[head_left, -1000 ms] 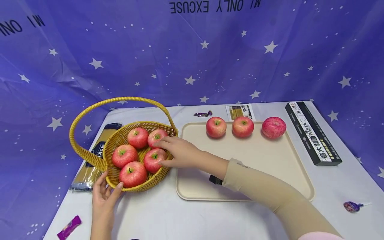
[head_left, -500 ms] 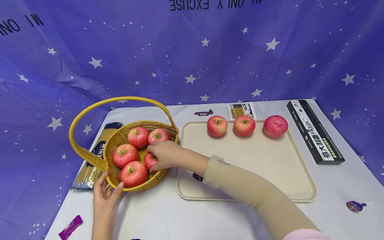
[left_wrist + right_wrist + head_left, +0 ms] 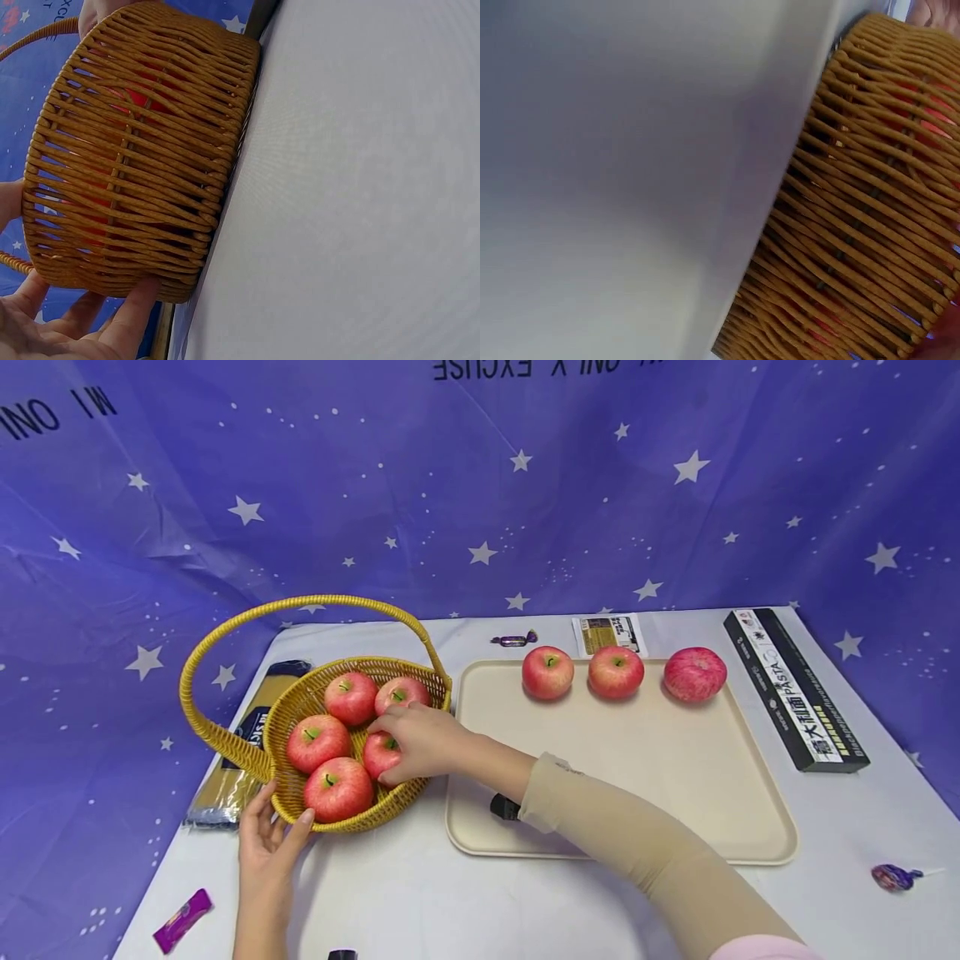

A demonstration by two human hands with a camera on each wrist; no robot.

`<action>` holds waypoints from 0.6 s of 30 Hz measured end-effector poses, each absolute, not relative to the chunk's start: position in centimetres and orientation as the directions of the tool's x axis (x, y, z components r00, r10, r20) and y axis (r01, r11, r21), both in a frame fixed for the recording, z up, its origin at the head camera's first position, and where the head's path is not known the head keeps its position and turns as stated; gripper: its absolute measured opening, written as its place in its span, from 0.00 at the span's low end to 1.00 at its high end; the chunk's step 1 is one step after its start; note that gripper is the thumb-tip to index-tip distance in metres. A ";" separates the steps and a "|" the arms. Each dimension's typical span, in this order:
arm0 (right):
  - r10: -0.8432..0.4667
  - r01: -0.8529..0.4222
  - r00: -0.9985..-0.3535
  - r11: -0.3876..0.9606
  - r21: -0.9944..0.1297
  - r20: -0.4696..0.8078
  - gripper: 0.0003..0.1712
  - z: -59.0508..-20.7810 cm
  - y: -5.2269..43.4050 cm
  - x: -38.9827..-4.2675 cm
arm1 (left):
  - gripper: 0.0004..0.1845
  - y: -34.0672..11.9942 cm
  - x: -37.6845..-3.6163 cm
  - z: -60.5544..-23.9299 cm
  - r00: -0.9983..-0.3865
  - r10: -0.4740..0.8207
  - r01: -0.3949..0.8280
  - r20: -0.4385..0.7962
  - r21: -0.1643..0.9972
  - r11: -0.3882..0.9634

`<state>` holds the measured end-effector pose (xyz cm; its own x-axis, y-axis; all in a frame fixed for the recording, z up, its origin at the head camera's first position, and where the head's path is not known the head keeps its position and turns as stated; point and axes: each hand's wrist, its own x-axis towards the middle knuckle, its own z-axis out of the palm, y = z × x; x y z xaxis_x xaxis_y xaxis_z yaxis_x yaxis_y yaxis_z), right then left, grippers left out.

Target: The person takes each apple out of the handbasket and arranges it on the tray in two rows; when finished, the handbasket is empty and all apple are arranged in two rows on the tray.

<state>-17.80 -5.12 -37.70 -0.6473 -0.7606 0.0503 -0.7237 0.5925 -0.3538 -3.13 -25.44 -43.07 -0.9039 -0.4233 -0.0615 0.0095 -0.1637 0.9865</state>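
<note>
A yellow wicker basket [image 3: 296, 703] with a tall handle holds several red apples. My right hand [image 3: 414, 739] reaches into it from the right, fingers curled round the apple [image 3: 378, 755] at the basket's right side. My left hand [image 3: 272, 837] steadies the basket's near wall with straight fingers and thumb. In the left wrist view the fingertips [image 3: 135, 307] touch the bottom of the basket [image 3: 142, 142]. The right wrist view shows only the basket's woven wall [image 3: 855, 225] close up, with red behind the weave.
A cream tray [image 3: 637, 785] lies right of the basket with three apples [image 3: 548, 672] along its far edge. A black pasta box [image 3: 795, 689] sits at the right. Wrapped candies [image 3: 183, 919] and a lollipop [image 3: 894, 877] lie on the white table. A pasta packet [image 3: 240, 743] lies behind the basket.
My right hand has moved further into the basket and its fingers have closed over the right-hand apple. My left hand stays on the basket wall.
</note>
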 end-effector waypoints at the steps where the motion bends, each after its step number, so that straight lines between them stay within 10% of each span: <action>1: -0.759 -0.722 -0.648 0.582 -0.375 0.069 0.34 -37.7 -5.0 -17.8 | 0.36 -25.4 -3.1 -43.1 -0.903 -0.425 0.008 -0.062 0.987 -0.161; 18: -0.534 -0.631 -0.765 0.513 -0.582 0.360 0.36 -33.4 4.6 -19.6 | 0.36 -25.5 -3.3 -43.0 -0.897 -0.435 -0.016 -0.080 0.989 -0.150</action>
<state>-19.59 4.62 -33.43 -0.7653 -0.5337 0.3599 -0.6313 0.5129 -0.5817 -3.33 -25.54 -43.01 -0.8969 -0.4349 -0.0804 -0.0157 -0.1502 0.9885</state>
